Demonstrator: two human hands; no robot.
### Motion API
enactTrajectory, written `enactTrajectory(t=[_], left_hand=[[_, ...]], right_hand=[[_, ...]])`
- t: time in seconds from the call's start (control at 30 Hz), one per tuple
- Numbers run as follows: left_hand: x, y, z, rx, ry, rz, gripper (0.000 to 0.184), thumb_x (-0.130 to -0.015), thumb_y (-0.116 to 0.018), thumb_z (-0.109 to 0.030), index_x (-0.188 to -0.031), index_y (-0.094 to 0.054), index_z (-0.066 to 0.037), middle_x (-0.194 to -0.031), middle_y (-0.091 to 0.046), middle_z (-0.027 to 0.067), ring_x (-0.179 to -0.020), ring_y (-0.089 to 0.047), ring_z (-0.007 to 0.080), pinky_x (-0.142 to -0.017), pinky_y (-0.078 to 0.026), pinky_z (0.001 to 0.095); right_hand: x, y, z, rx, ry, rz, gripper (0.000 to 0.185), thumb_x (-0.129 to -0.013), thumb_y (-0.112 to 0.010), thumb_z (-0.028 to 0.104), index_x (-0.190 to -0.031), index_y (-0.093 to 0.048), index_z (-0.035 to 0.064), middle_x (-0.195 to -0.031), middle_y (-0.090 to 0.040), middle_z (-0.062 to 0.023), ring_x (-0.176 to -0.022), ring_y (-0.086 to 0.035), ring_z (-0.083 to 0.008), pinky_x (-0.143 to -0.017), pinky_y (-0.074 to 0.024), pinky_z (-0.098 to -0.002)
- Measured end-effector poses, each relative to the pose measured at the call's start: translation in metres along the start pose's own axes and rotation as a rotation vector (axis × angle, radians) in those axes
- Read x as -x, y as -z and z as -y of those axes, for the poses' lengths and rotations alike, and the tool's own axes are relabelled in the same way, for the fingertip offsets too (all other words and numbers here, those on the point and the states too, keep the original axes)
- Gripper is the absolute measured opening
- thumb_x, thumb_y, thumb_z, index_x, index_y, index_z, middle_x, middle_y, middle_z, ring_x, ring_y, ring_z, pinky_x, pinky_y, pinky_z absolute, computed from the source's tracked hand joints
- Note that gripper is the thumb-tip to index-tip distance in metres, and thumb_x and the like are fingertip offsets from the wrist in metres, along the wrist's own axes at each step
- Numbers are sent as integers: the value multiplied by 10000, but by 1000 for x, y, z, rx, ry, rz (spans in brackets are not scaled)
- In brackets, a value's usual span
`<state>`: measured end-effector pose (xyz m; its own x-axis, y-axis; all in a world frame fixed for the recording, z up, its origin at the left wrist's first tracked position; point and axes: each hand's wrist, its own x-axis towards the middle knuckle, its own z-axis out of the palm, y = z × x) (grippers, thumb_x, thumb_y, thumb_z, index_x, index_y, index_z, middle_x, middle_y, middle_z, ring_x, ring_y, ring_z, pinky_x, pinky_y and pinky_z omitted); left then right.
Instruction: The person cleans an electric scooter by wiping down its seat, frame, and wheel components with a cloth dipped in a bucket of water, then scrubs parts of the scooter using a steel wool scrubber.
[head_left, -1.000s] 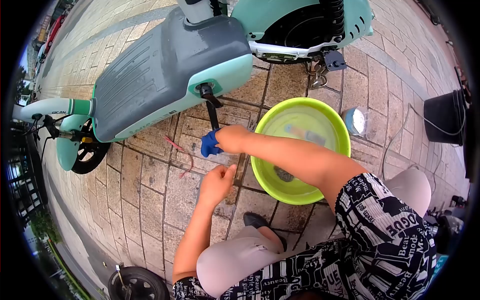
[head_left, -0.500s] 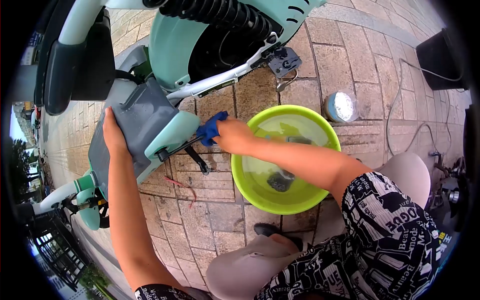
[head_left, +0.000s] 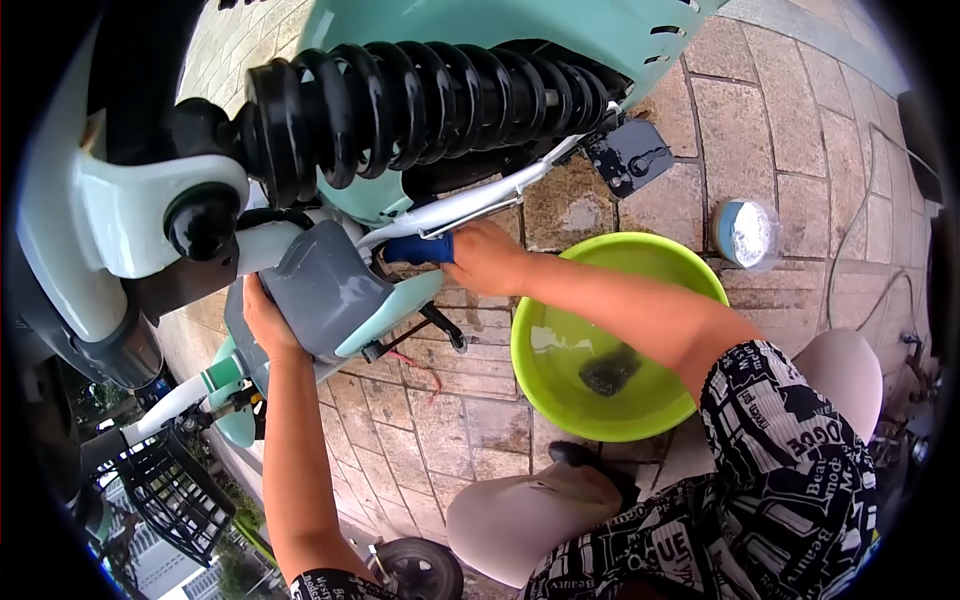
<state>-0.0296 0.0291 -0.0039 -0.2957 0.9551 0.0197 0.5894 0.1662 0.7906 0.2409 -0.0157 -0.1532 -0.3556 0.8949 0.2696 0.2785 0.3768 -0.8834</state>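
Note:
My right hand (head_left: 487,260) is closed on a blue cloth (head_left: 420,249), which presses in beside the white frame tube (head_left: 440,212) of a mint-green scooter. Part of the cloth is hidden behind the tube and panel. My left hand (head_left: 268,318) lies flat along the near-left edge of the scooter's grey footboard (head_left: 325,285), fingers stretched out over it. A mint-green trim piece (head_left: 392,312) borders the footboard just below the cloth. Above both hands, a black coil-spring shock absorber (head_left: 420,110) crosses the view.
A lime-green basin (head_left: 522,375) of water stands on the paving under my right forearm, a dark scrubbing pad (head_left: 610,371) in it. Beyond it is a clear tub (head_left: 748,234) with white contents. A black footpeg (head_left: 443,328) sticks out below the trim. A hose (head_left: 848,250) runs at right.
My view has shifted closer over the scooter, and the shock absorber now looms large. My right hand has moved the cloth from the trim's outer end in toward the frame tube.

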Motion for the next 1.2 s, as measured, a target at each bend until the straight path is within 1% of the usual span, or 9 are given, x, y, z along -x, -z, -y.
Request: enactTrajectory(t=[0.13,0.23,0.33,0.47,0.8,0.97,1.03,1.1,1.2], left_hand=[[-3,0,2,-51,-48,39,436,-1011,-345,-307,-1190,-593,4,-1115,-655,95,-971,-637,173,-853,-504,281],[-1,1,-4,102,-14,22,317,-965,-465,-217,-1139,-628,-9,-1091,-661,99,-961,-624,189,-867,-484,305],[10,3,-4,-649,-38,71,336,-938,-492,-237,-1175,-601,-26,-1108,-656,108,-993,-628,203,-877,-482,299],[35,-29,-69,-846,53,12,262,-927,-499,-92,-1173,-582,-60,-1140,-628,91,-1000,-613,202,-889,-476,300],[6,-5,-16,-309,58,-11,315,-973,-446,-233,-1179,-602,-53,-1121,-639,97,-991,-612,189,-879,-476,300],[-1,-7,-16,-5,118,-59,369,-996,-419,-303,-1182,-612,-49,-1112,-644,100,-986,-612,183,-874,-476,299],[7,-8,-22,-93,50,-32,450,-1011,-360,-361,-1181,-627,-41,-1125,-642,95,-982,-607,166,-878,-472,293],[14,-7,-30,-733,-119,13,320,-994,-393,-210,-1157,-616,-46,-1117,-643,97,-982,-614,175,-869,-483,292],[0,1,-4,-519,-70,-40,299,-984,-393,-169,-1148,-612,-48,-1117,-641,98,-981,-618,175,-860,-491,286]], right_hand=[[-28,23,15,180,-167,505,313,-875,-516,159,-1152,-618,57,-1069,-645,-207,-1039,-610,-358,-923,-477,-424],[-38,35,24,-3,-52,323,240,-865,-516,138,-1068,-618,61,-980,-667,-157,-909,-634,-319,-810,-499,-410],[-60,-6,3,-333,-123,214,199,-904,-579,184,-1078,-634,106,-982,-662,-116,-910,-627,-269,-823,-485,-384],[-61,6,16,-534,-103,168,162,-905,-613,215,-991,-671,91,-916,-679,-81,-866,-634,-204,-806,-500,-360],[-50,-6,-1,-417,180,5,202,-923,-585,205,-1062,-663,82,-1027,-674,-102,-939,-634,-221,-829,-505,-358],[-75,-15,14,-501,30,75,156,-913,-576,174,-959,-675,62,-925,-681,-101,-849,-635,-193,-788,-505,-349],[-75,-5,26,-412,46,-12,163,-911,-568,169,-965,-679,62,-916,-686,-98,-840,-639,-191,-783,-506,-351],[-66,6,32,-504,-175,163,229,-896,-583,195,-1066,-679,74,-982,-695,-104,-877,-646,-226,-809,-506,-355],[-53,4,20,-588,-151,162,296,-898,-602,245,-1139,-655,81,-1017,-694,-102,-909,-645,-248,-839,-497,-354]])
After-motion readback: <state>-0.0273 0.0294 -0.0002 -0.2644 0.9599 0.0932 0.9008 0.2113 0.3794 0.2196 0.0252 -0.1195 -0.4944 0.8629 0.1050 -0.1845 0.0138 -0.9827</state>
